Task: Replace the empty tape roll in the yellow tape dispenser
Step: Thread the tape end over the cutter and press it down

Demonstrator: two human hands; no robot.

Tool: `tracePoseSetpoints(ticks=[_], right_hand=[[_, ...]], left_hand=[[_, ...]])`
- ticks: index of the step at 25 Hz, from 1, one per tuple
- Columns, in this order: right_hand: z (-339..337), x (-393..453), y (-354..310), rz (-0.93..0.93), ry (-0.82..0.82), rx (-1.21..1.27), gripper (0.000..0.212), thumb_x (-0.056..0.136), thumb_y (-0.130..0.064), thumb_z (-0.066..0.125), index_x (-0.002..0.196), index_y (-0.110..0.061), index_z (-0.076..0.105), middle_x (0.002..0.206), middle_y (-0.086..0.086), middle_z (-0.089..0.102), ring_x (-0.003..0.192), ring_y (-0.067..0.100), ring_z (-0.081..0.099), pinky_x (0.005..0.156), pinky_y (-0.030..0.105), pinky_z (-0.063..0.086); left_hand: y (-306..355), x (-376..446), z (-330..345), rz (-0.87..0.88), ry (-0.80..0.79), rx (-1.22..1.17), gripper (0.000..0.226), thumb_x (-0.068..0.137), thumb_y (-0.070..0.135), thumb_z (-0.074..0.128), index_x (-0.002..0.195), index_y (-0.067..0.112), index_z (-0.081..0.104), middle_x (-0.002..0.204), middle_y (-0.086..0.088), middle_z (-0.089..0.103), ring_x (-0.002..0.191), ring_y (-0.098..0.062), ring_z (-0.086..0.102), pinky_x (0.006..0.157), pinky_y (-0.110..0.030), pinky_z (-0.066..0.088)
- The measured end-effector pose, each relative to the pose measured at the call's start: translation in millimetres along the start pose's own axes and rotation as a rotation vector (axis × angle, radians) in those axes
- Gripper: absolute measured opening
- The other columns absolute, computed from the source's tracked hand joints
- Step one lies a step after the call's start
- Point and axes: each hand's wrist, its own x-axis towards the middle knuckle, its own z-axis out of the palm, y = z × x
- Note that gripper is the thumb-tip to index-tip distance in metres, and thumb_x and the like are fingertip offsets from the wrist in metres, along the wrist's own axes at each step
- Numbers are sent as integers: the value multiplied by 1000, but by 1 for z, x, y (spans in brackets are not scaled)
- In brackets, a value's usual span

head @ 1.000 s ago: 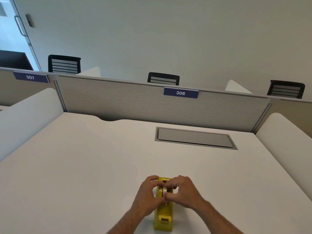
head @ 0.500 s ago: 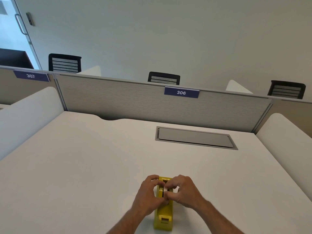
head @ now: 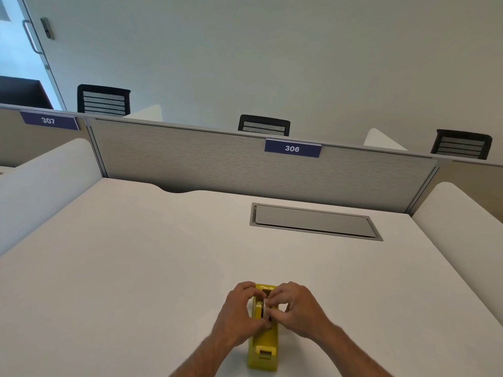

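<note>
The yellow tape dispenser [head: 263, 346] stands on the white desk [head: 136, 268] near its front edge, cutter end towards me. A pale tape roll [head: 263, 308] sits in the dispenser's slot, mostly hidden by fingers. My left hand [head: 239, 314] grips the dispenser's left side, with fingertips on the roll. My right hand [head: 296, 308] pinches the roll from the right side. Whether the roll is empty or full cannot be made out.
A grey cable hatch [head: 313, 221] is set flush in the desk beyond the dispenser. A grey partition with a blue "306" label [head: 292, 148] closes the back. White side dividers [head: 462, 221] flank the desk. Black chair backs [head: 264, 126] rise behind the partition.
Both hands stay on the roll in the dispenser; the fingers have shifted only slightly. The view has barely moved.
</note>
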Motion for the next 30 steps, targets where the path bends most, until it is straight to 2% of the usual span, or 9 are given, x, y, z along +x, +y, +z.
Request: tracePoseSetpoints(ticks=[7,10,16,22,27,30], right_hand=[[6,3,-2,9,16,-15,12,78,-33,68,85,-28,76,81,-15,64,79,5,57,66,24,51],[11,2,-3,-28,-5,-92,12,84,-38,61,86,-28,68,83,-15,57,77,5,54,64,19,49],[14,-2,0,-37,-33,-122,12,90,-41,51,90,-30,55,87,-17,50,79,5,51,63,19,46],[15,-4,3,-33,-35,-152,11,97,-39,49,99,-29,53,94,-14,51,78,8,54,63,20,46],[15,-6,3,-27,-59,-140,9,97,-42,45,97,-33,49,95,-15,52,77,9,54,63,21,46],[15,-9,2,-40,-78,-124,6,96,-42,46,94,-36,46,93,-16,52,77,7,53,62,18,44]], left_hand=[[-1,1,-2,19,-4,-20,52,60,42,86,107,38,63,134,17,45,125,-7,42,102,-25,39],[0,2,-2,26,-5,-12,50,62,43,85,106,38,63,130,18,46,123,-6,42,100,-23,37],[0,3,-4,28,-5,-4,50,59,46,85,103,40,63,125,20,48,120,-5,44,97,-22,37],[-1,4,-3,14,-16,-8,51,55,46,85,100,43,62,123,21,49,118,-5,45,94,-22,39],[-3,5,-4,8,-26,20,50,55,54,82,97,49,57,122,22,50,116,-5,45,93,-23,39],[-4,6,-2,5,-22,30,51,56,56,82,101,47,58,123,22,50,116,-5,45,94,-23,40]])
